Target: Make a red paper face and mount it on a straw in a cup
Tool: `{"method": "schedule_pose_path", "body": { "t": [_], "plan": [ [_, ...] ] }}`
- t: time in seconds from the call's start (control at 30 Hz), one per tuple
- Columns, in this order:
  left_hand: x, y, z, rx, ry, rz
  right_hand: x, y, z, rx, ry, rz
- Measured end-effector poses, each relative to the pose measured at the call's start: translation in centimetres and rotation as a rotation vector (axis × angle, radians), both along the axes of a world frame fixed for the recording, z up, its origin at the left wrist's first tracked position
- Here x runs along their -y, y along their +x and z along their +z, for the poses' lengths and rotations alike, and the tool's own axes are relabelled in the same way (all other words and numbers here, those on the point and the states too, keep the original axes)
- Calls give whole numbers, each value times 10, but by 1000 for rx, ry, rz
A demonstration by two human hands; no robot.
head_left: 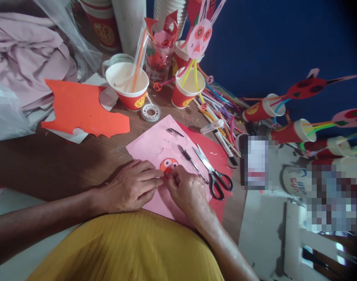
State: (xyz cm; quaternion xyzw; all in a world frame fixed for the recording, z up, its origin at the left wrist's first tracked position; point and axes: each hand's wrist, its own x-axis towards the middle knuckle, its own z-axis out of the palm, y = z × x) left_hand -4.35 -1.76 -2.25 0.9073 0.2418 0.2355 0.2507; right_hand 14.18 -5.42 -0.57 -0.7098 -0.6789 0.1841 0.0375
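A small round orange paper face (167,163) with two white-and-dark eyes lies on a pink paper sheet (150,136). My left hand (134,183) rests at its left side, fingers stretched out and fingertips at the edge of the face. Over the lower right of the face, my right hand (188,191) has thumb and forefinger pinched together; whatever is between them is hidden. To the right of the face are a black pen (187,155), its dark cap (175,132) and black-handled scissors (212,171). Red paper (221,152) shows under the pink sheet.
A cut orange sheet (79,109) lies at left, near a tape roll (150,112). Behind stand red-and-white paper cups (128,99), one bearing a pink rabbit face (199,39) on straws. Loose straws (219,105) and a glue tube (212,127) lie beyond the scissors.
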Motion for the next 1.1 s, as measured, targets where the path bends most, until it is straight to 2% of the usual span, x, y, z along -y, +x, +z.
{"method": "schedule_pose_path", "body": {
  "t": [0.3, 0.67, 0.97, 1.03, 1.1],
  "plan": [
    [-2, 0, 4, -82, 12, -56, 1, 0, 0, -7, -38, 3],
    [-2, 2, 6, -108, 30, -60, 2, 0, 0, -37, -28, -9],
    [-1, 2, 4, -78, 39, -25, -1, 30, 17, -289, 32, -160],
    [-1, 2, 3, -70, 39, -18, 3, 35, 18, -295, 71, -159],
    [0, 2, 3, -66, 34, -14, 9, 35, 16, -295, 114, -93]
  ]
}}
